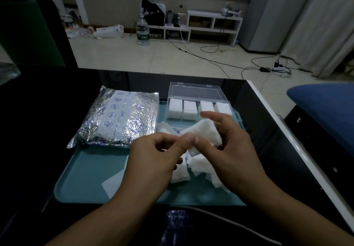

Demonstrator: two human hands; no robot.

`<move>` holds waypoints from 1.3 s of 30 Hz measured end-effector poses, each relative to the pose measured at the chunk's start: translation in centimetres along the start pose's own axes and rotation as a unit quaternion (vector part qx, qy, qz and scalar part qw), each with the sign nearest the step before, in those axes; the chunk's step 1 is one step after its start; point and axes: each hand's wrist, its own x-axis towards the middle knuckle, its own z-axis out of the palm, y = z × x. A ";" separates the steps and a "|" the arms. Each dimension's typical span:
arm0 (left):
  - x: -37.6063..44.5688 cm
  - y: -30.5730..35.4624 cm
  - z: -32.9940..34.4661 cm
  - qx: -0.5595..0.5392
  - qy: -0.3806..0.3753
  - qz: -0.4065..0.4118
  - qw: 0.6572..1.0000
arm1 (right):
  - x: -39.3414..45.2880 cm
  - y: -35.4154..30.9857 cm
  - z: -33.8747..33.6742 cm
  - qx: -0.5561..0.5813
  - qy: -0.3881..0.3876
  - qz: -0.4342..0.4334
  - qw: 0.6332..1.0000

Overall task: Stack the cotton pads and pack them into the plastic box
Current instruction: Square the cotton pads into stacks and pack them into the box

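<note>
Above a teal tray (86,173), both hands hold a small stack of white cotton pads (204,133). My right hand (235,150) cups the stack from the right, thumb on its near edge and fingers behind it. My left hand (153,157) pinches the stack's left corner between thumb and forefinger. More loose cotton pads (199,167) lie scattered on the tray beneath the hands. The clear plastic box (199,107) stands at the tray's far edge with its lid raised. Several white pad stacks fill its compartments.
A silver foil bag (118,117) lies on the tray's far left. A white sheet (113,182) lies on the tray near my left wrist. The tray sits on a black glossy table (38,130) with a white right edge. Beyond it are floor, cables and a water bottle (142,30).
</note>
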 end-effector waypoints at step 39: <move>0.5 -0.3 -0.1 -0.065 -0.028 -0.012 0.997 | 1.0 0.4 -0.8 0.031 -0.006 0.031 0.999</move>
